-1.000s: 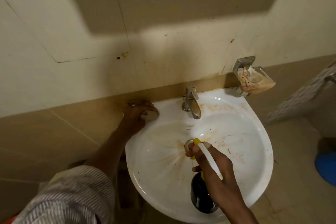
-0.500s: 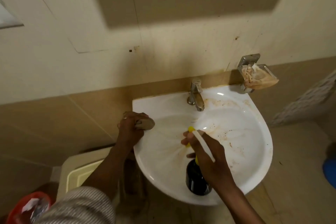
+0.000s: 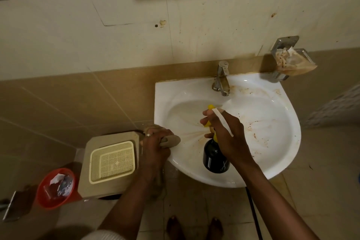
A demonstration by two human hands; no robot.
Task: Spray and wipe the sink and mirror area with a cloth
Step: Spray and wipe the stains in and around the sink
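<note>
The white wall-hung sink has brown stains on its right side and around the chrome tap. My left hand presses a small beige cloth on the sink's front-left rim. My right hand holds a dark spray bottle with a yellow nozzle over the bowl, nozzle pointing toward the back wall. No mirror is in view.
A metal soap holder with stained paper hangs on the wall right of the tap. Left of the sink stands a beige bin with a cream basket on top, and a red bucket with rubbish. My bare feet stand on the tiled floor.
My left hand with the cloth slid from the back-left corner of the sink along the rim to the front-left. The view tilted down and left, showing the bin and bucket.
</note>
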